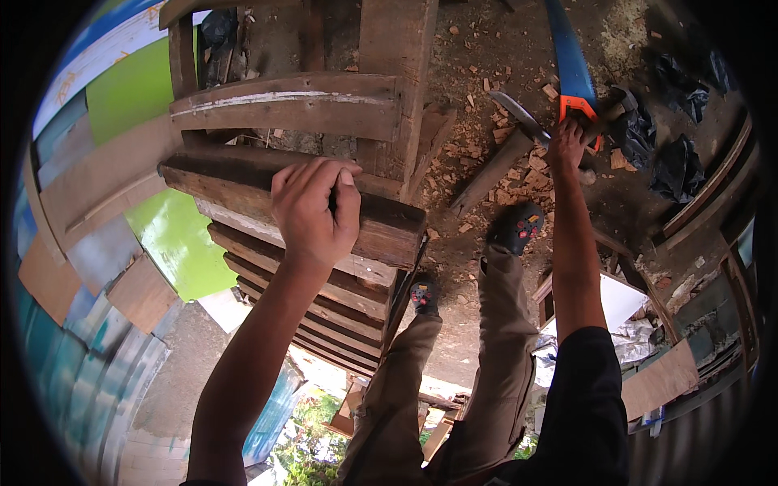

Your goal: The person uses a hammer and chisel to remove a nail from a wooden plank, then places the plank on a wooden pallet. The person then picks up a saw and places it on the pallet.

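My right hand (569,144) reaches far to the right and is closed round the orange handle of a handsaw (572,61). Its blue blade points away from me toward the far edge of the view. My left hand (314,209) is curled closed over the top plank of a dark wooden bench (381,235); whether anything is inside the fingers is hidden. Close to the saw, on the ground, lies a metal blade (519,112) like a machete's. Beside it a squared wood piece (493,170) rests among chips.
Wood chips (478,121) litter the dirt floor. Black plastic bags (679,168) lie at right, near long boards (707,190). Slats (316,304) run down the bench's near side. Painted panels (154,243) stand at left. My shoes (516,228) are right of the bench.
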A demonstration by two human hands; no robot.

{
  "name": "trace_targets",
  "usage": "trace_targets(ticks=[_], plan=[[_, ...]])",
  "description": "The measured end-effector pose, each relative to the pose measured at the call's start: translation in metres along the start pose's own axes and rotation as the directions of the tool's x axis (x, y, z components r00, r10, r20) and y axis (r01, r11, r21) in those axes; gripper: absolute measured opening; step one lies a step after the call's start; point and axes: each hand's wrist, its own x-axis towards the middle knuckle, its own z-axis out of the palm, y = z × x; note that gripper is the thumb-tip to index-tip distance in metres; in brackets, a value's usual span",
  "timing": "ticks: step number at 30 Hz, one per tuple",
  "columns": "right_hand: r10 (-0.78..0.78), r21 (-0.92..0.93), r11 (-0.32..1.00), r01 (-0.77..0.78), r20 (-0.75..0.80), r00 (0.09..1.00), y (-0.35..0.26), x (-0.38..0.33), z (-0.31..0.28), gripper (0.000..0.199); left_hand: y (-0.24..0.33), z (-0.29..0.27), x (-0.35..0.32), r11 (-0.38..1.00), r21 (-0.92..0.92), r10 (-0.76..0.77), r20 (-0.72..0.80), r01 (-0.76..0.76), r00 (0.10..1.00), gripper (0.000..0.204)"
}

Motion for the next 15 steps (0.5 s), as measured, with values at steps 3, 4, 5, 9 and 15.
trace_targets(ticks=[3,4,5,9,15], plan=[[0.017,-0.124,0.992,-0.010,0.056,0.998,-0.004,-0.002,-0.009,0.030,0.000,-0.001,-0.002,1.000,-0.008,-0.007,-0.001,0.007,1.000,0.014],[0.007,-0.143,0.990,0.001,0.057,0.998,-0.003,-0.001,-0.009,0.031,-0.001,0.000,-0.002,1.000,-0.016,0.003,-0.026,-0.004,1.000,0.011],[-0.002,-0.163,0.987,0.012,0.058,0.998,-0.001,0.000,-0.010,0.032,-0.002,0.001,-0.002,1.000,-0.023,0.014,-0.051,-0.015,0.999,0.009],[-0.162,-0.073,0.985,0.154,-0.115,0.980,0.007,-0.012,-0.002,0.037,-0.003,0.002,0.001,0.998,-0.041,0.034,-0.070,-0.037,0.997,0.008],[0.012,0.800,0.597,0.059,-0.082,0.997,-0.023,-0.057,-0.081,0.034,-0.004,0.005,-0.002,0.999,-0.037,0.015,-0.106,-0.019,0.994,0.005]])
